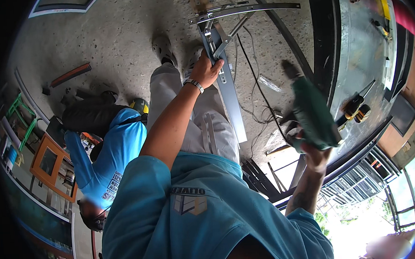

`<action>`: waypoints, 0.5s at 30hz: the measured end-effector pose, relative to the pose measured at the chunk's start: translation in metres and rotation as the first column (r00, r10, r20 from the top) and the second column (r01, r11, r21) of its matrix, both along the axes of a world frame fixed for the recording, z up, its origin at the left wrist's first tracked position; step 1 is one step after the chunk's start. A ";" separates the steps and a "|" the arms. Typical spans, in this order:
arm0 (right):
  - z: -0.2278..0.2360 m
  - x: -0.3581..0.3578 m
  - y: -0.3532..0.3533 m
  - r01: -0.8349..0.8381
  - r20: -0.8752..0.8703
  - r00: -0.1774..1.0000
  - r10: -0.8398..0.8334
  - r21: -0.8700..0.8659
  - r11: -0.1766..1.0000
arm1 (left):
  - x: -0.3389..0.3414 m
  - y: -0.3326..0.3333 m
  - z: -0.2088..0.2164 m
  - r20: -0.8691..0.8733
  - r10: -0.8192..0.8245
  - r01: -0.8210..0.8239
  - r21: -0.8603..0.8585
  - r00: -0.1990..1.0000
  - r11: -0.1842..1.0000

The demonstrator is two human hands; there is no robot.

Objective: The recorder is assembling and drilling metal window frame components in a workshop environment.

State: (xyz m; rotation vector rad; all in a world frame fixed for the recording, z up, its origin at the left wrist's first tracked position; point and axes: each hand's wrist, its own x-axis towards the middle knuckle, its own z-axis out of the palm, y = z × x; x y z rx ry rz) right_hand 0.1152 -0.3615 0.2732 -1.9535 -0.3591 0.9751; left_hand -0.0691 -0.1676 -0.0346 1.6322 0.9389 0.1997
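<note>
My left hand is closed round a long grey metal profile in front of my legs. A steel window stay hinge lies along the profile by my fingers, its arms spread out past the far end. One long slotted arm of it points to the right. At the right, my right hand grips a green power drill by its handle, apart from the profile. The drill is slightly blurred, its chuck end pointing away from me. A black cord runs over the floor near it.
A metal-topped workbench on the right carries screwdrivers and a yellow-handled tool. A co-worker in a blue shirt crouches on the left. An orange-brown strip and a small clear packet lie on the concrete floor.
</note>
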 end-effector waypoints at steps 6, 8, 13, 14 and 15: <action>-0.027 -0.052 0.010 -0.054 -0.115 0.993 0.030 -0.208 0.977 | 0.000 -0.002 0.001 -0.001 -0.012 0.012 0.028 1.000 1.000; -0.030 -0.059 0.017 -0.140 -0.081 0.989 0.120 -0.320 0.937 | -0.001 -0.001 0.000 0.011 -0.001 0.001 0.006 1.000 1.000; -0.045 -0.069 0.017 -0.209 -0.066 0.978 0.198 -0.293 0.933 | 0.000 0.001 0.004 0.011 0.005 -0.005 0.019 1.000 1.000; -0.045 -0.070 0.016 -0.227 -0.060 0.974 0.219 -0.307 0.924 | 0.002 0.000 0.005 0.012 0.000 0.000 0.011 1.000 1.000; -0.045 -0.071 0.016 -0.244 -0.055 0.969 0.239 -0.322 0.915 | 0.002 0.001 0.006 0.012 -0.002 0.002 0.009 1.000 1.000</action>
